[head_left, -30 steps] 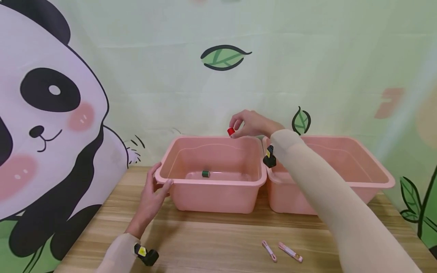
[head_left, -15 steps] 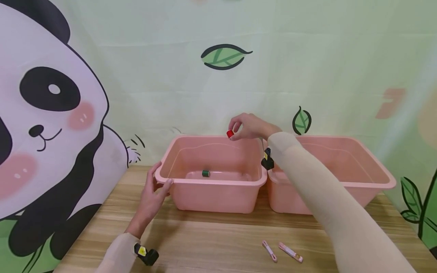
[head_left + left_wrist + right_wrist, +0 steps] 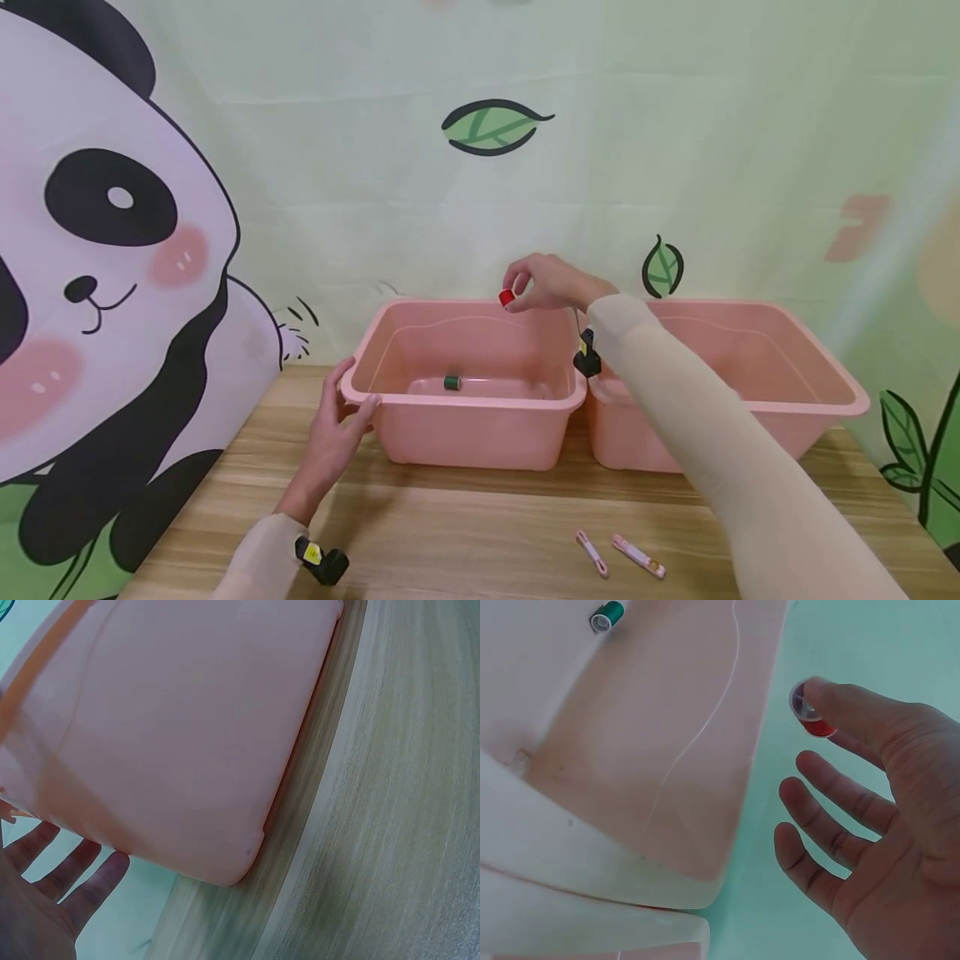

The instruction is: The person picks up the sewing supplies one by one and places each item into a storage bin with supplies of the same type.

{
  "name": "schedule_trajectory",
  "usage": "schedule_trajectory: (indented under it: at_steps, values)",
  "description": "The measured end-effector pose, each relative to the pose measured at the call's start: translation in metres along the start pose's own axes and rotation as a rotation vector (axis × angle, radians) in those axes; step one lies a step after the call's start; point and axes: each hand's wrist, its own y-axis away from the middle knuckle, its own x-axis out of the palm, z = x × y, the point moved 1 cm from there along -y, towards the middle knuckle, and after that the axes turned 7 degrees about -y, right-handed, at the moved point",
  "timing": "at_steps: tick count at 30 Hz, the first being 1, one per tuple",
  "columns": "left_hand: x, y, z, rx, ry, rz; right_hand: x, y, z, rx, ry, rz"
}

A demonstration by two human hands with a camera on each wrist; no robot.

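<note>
Between thumb and index finger, my right hand (image 3: 547,282) pinches a small red thread spool (image 3: 507,297) above the far rim of the left pink tub (image 3: 472,437). The right wrist view shows the spool's clear end (image 3: 807,705) beside the thumb, with the other fingers spread loosely. Inside that tub, a green thread spool (image 3: 452,382) lies on its side on the floor. My left hand (image 3: 336,429) grips the tub's near left corner, thumb on the rim and fingers along the side. In the left wrist view its fingertips (image 3: 112,866) touch the tub's outer wall.
A second pink tub (image 3: 795,407) stands close on the right, partly hidden by my right sleeve. Two small pink-and-white strips (image 3: 592,552) lie on the wooden table (image 3: 465,533) in front. Behind the tubs hangs a printed panda backdrop (image 3: 360,167).
My right hand has come down slightly with the red thread spool in its pinch. The left hand and the tubs stay where they were.
</note>
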Motion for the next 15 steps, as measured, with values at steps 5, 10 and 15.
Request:
schedule_trajectory:
  at_steps: [5, 10, 15]
  values:
    - [0.0005, 0.001, -0.0001, 0.005, 0.007, 0.002, 0.0004, 0.0025, -0.0019, 0.008, 0.024, 0.02]
    - [0.0006, 0.002, -0.0009, -0.004, 0.018, 0.006, 0.0012, 0.006, -0.0038, 0.011, 0.034, 0.057]
    - [0.0007, 0.002, -0.0017, -0.003, 0.022, 0.004, 0.0007, 0.0072, -0.0038, 0.008, 0.044, 0.069]
